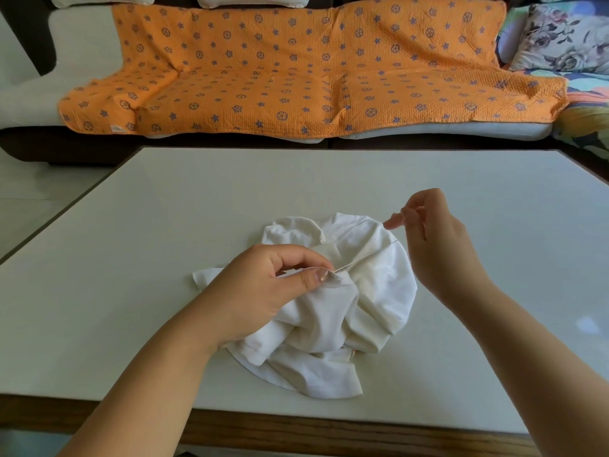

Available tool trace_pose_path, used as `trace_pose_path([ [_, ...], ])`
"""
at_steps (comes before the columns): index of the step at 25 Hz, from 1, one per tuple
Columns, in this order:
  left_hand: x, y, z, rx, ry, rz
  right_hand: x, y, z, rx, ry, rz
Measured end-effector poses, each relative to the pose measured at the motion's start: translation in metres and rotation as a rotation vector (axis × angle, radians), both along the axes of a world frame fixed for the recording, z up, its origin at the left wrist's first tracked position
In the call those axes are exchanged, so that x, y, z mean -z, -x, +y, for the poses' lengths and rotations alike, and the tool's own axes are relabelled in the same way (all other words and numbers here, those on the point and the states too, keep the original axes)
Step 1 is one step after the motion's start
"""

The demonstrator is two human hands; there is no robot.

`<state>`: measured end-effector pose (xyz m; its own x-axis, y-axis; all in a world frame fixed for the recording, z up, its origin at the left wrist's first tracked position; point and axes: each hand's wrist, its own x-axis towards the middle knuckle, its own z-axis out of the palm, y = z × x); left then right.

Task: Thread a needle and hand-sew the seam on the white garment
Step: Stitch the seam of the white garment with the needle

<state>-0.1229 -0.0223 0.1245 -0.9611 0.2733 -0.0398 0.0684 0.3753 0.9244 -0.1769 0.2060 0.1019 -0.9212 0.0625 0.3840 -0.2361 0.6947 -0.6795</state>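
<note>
While the left hand (263, 285) pinches a fold of the white garment (372, 291), bunched mid-worktop (164, 225), likely to steady the seam, the right hand (435, 239), farther right, closes its grip on thread (356, 260) drawn taut between them. The needle itself is too fine to make out.

You have two hands in view: your left hand (263, 285) and your right hand (438, 239). Count one white garment (379, 291) and one thread (359, 258). There is one table (230, 199), one sofa (82, 37), one orange cover (296, 67) and one flowered pillow (560, 37). Three pale cushions (253, 1) show partly at the top.
</note>
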Motion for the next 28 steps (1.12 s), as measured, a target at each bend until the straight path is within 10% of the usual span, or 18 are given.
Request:
trace_pose_path([
  [18,-0.007,-0.002,-0.007,0.001,-0.352,-0.210,0.024,0.009,0.021,0.072,-0.301,-0.199],
  [28,-0.005,0.003,0.002,-0.074,-0.167,-0.094,-0.029,-0.040,-0.029,-0.351,0.427,-0.343],
])
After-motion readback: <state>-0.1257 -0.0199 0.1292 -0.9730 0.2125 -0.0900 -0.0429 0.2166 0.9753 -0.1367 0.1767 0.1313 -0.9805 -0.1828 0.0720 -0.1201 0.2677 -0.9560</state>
